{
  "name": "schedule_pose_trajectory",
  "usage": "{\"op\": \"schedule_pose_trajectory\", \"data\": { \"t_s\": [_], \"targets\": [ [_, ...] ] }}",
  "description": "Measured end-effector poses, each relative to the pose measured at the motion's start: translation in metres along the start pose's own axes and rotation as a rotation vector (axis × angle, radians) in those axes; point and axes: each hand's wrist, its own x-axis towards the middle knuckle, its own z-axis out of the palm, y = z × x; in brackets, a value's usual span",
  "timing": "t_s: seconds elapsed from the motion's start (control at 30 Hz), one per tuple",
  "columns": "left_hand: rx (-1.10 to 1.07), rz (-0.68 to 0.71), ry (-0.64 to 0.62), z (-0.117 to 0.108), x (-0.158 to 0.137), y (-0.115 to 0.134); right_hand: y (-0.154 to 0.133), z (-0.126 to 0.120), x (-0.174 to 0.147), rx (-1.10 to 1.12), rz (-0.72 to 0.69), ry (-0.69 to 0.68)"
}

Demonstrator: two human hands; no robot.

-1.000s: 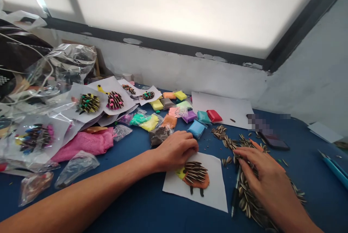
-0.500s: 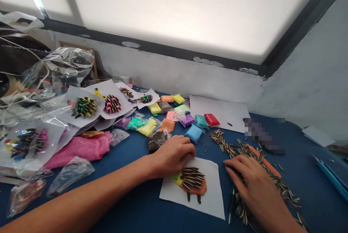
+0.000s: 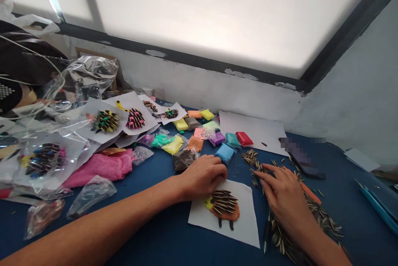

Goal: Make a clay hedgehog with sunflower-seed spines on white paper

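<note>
Left hand (image 3: 203, 177), fingers curled, pinch unseen, apparently steadied the hedgehog sheet (image 3: 247, 214); right hand (image 3: 284, 193), fingers parted, lay over sunflower seeds (image 3: 250, 157).

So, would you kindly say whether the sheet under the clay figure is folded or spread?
Spread: the white sheet lies flat on the blue table, the clay figure on it, the left hand covering one corner.

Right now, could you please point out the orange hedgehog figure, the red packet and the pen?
Orange hedgehog figure (image 3: 225, 204): head view, on its seed-covered back.
Red packet (image 3: 244, 139): head view, middle of its top.
Pen (image 3: 267, 231): head view, on its dark barrel.
</note>
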Motion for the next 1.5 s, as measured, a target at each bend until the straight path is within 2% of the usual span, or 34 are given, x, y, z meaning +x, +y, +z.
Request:
{"op": "schedule_pose_trajectory", "data": {
  "t_s": [0.3, 0.53, 0.87, 1.23, 1.33, 1.5],
  "targets": [
    [0.007, -0.010, -0.015, -0.002, 0.000, 0.002, 0.003, -0.016, 0.008, 0.087, 0.030, -0.082],
    [0.010, -0.014, -0.013, -0.002, 0.000, 0.002, -0.006, -0.008, 0.018, 0.096, 0.021, -0.163],
    [-0.001, -0.007, -0.011, -0.002, 0.001, 0.002, 0.001, -0.011, 0.013, -0.027, 0.035, -0.094],
    [0.014, -0.006, -0.015, -0.004, 0.000, 0.003, -0.007, 0.005, 0.019, -0.044, -0.081, -0.114],
    [0.021, -0.004, -0.008, -0.004, 0.000, 0.003, -0.007, -0.003, 0.020, -0.034, -0.070, -0.097],
    [0.030, 0.004, 0.005, -0.002, 0.000, 0.002, -0.014, -0.037, 0.013, 0.050, -0.027, -0.083]
  ]
}}
